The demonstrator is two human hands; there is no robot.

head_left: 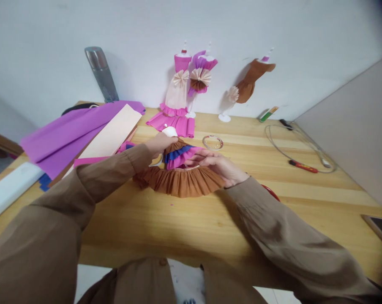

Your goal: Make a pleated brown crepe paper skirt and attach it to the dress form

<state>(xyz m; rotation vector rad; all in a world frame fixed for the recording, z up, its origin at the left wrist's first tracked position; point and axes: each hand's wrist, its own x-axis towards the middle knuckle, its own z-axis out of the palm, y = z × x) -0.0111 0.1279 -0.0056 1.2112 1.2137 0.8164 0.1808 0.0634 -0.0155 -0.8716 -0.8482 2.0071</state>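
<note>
A small white doll dress form (170, 131) lies tilted over the table, wearing a skirt of brown, blue and pink crepe-paper ruffles (178, 156). My left hand (159, 144) is closed around its upper part, and the fingers are partly hidden. At the skirt's lower right side, my right hand (221, 166) pinches the ruffles, its fingers reaching under the pink layer. A long pleated brown paper ruffle (184, 182) curves below both hands; whether it is joined to the skirt I cannot tell.
Purple and cream paper sheets (80, 126) are piled at left beside a white box (13, 190). Behind stand a thermos (101, 74) and several dressed mini forms (178, 88). A tape roll (213, 142), cable (273, 145) and red-handled tool (303, 166) lie rightward.
</note>
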